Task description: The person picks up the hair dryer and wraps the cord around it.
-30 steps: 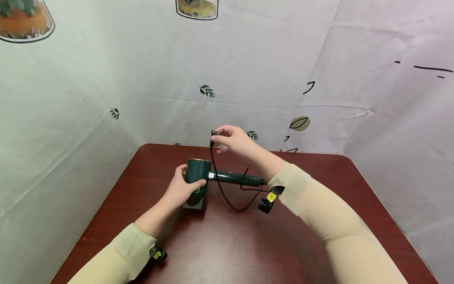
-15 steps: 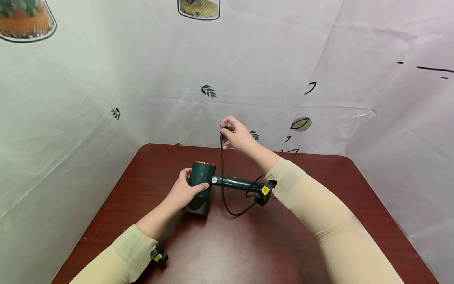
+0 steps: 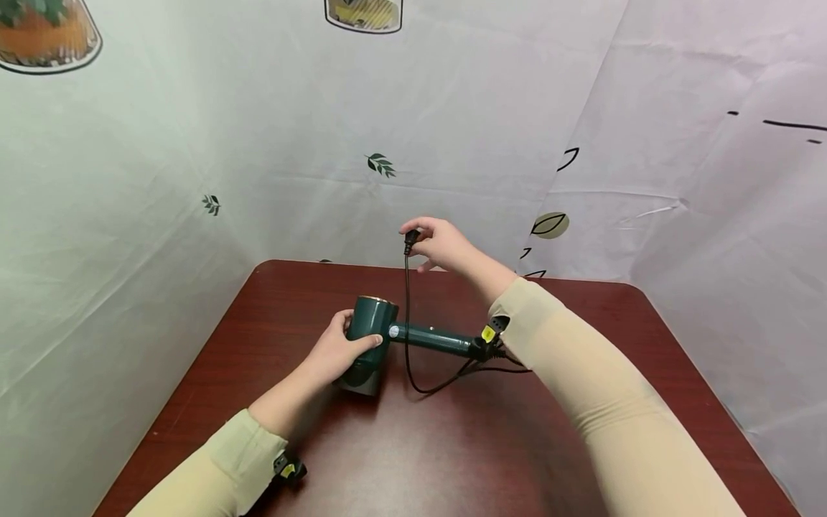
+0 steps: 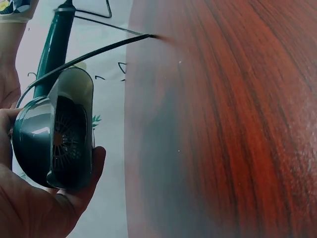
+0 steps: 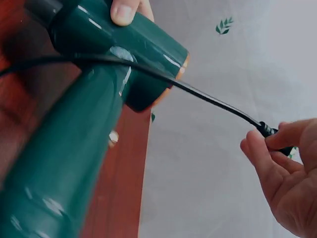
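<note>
My left hand grips the barrel of a dark green hair dryer, thumb across its front. The dryer's handle points right, and its grey nozzle faces the near side. My right hand pinches the black plug of the dryer's cord, raised above the table's far edge. From the plug the black cord drops in front of the handle, then loops back to the handle's end near the right sleeve. In the right wrist view, the plug is partly hidden by the fingers.
Both hands are over a dark red wooden table with rounded far corners. Pale printed wall sheeting stands behind it and along both sides. A black wrist camera sits at the left sleeve, another at the right.
The right hand has moved slightly right with the plug. The left hand has shifted the hair dryer a little right and nearer, its handle tilting further down to the right.
</note>
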`<state>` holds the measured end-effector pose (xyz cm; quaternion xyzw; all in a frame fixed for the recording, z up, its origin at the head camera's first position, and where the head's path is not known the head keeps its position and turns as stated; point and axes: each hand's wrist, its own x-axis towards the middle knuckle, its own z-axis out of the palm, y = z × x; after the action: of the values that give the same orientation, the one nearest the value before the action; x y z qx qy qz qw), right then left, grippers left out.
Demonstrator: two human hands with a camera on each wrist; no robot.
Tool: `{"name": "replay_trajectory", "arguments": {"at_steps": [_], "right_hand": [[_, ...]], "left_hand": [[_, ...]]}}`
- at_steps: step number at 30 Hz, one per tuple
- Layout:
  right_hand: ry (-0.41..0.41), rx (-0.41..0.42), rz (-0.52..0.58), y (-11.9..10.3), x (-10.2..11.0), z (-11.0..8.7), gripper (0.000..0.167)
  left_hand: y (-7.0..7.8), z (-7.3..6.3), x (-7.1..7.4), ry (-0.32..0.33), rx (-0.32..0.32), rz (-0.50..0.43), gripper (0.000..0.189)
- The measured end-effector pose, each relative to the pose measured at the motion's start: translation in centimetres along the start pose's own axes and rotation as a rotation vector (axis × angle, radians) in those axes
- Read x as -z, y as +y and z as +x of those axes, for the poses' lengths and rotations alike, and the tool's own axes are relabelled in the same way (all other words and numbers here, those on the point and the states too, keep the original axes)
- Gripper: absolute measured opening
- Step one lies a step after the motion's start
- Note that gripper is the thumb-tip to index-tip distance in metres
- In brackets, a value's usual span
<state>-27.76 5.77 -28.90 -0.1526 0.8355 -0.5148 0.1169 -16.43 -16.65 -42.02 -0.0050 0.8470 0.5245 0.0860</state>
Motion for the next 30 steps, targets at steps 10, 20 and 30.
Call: {"name": "replay_trajectory", "arguments": {"at_steps": [10, 20, 30], "right_hand": [[0.025, -0.052, -0.186, 0.4, 2.1, 0.5, 0.031], [0.013, -0.098, -0.533, 1.3, 4.3, 0.1, 0.022], [-0.018, -0.161, -0.847, 3.6, 6.7, -0.3, 0.023]], "left_hand": [[-0.3, -0.1, 0.0, -0.03, -0.011, 0.023, 0.079], [-0.6, -0.1, 0.0, -0.085, -0.031, 0.016, 0.067], [-0.6, -0.2, 0.3, -0.156, -0.029, 0.017, 0.068]]}}
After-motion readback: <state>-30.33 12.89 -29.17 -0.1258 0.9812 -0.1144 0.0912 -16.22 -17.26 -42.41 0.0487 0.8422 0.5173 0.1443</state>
